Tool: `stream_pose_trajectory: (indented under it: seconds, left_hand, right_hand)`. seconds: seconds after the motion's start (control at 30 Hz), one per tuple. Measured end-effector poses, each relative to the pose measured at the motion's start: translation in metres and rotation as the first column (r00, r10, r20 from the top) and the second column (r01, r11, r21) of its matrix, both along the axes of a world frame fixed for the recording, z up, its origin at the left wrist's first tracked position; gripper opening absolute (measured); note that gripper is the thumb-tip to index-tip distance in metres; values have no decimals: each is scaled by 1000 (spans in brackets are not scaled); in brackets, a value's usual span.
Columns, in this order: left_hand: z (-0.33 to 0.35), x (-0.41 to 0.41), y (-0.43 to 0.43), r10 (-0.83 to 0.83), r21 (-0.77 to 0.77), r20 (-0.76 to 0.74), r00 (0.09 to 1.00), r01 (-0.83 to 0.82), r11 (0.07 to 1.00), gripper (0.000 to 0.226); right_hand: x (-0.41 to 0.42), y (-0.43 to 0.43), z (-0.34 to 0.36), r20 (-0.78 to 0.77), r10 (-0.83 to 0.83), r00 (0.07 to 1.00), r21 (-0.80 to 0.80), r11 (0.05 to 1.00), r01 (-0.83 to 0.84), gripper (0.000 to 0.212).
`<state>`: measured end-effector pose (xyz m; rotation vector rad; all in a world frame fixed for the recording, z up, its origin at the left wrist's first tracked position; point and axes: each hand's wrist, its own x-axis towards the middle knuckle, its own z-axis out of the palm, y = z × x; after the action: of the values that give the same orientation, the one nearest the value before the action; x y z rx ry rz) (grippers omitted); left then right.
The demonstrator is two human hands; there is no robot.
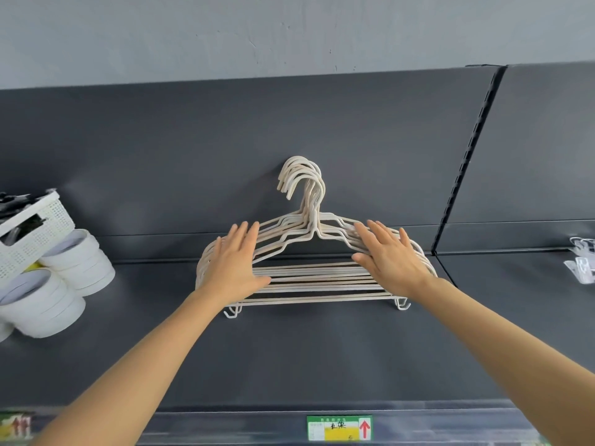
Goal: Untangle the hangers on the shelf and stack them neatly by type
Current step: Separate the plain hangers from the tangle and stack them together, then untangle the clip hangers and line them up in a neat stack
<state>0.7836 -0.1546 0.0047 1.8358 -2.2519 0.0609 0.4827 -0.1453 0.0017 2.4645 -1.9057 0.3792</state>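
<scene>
A person's left hand [233, 272] and right hand [391, 259] lie flat, fingers [249, 233] spread and gripping nothing, on the two ends of a stack of cream hangers [315, 281] on a dark shelf [306, 355]. The hangers lie between and beneath the fingers, hooks bunched beyond the fingertips against the back panel. Well left of the left hand sit white tape rolls [48, 294] and a white basket [32, 233]; far right, clear clips [581, 262].
</scene>
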Motion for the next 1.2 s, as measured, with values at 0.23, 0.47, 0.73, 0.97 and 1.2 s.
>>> stream_pose_trajectory:
  seconds: [0.23,0.47,0.73,0.97,1.2]
  left_hand:
    - [13,-24,28,-240,-143,-220,946,212,967,90]
    - [13,-62,37,-526,-193,-20,850,513,836,82]
    - [-3,-111,46,-656,-95,-3,754,653,751,81]
    - [-1,-184,51,-700,-60,-10,714,698,713,92]
    - [-2,-291,70,-694,-22,-79,716,695,719,90]
  right_hand:
    - [-3,23,4,12,23,1000,-94,995,-21,79]
    - [-19,50,-9,14,-33,999,-94,995,34,85]
    - [-60,99,-19,24,-183,983,-25,983,184,81]
    - [-121,126,-12,63,-275,959,-21,961,277,94]
    - [-226,159,-13,94,-329,940,18,944,329,96]
